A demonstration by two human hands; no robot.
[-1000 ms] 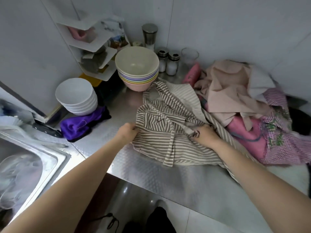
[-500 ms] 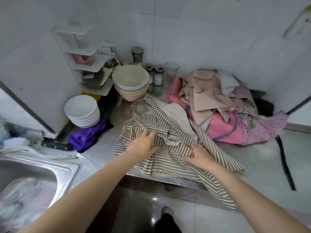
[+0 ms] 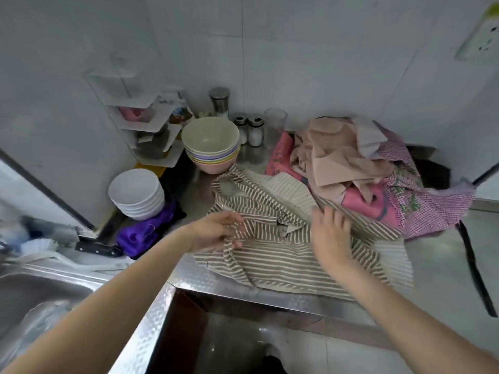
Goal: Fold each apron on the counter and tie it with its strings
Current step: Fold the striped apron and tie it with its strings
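A brown-and-cream striped apron (image 3: 283, 255) lies rumpled across the steel counter (image 3: 205, 276), its lower edge at the counter's front rim. My left hand (image 3: 216, 232) pinches a fold of the striped cloth at the apron's left side. My right hand (image 3: 328, 233) lies on the apron's right part with its fingers spread, palm down. Behind it is a heap of other aprons: a beige one (image 3: 337, 155) on top, a pink one (image 3: 370, 203) under it, and a pink checked one (image 3: 421, 209) at the right.
A stack of pastel bowls (image 3: 210, 147) and a stack of white bowls (image 3: 137, 193) stand at the back left, with a purple cloth (image 3: 145, 233) and a knife (image 3: 94, 249) beside them. Shakers (image 3: 248, 128) line the wall. A sink (image 3: 35, 300) lies at the left.
My left hand has gone from the apron's left edge into its middle and gathered a fold. My right hand has let go of the cloth and opened flat. The camera view pulled back.
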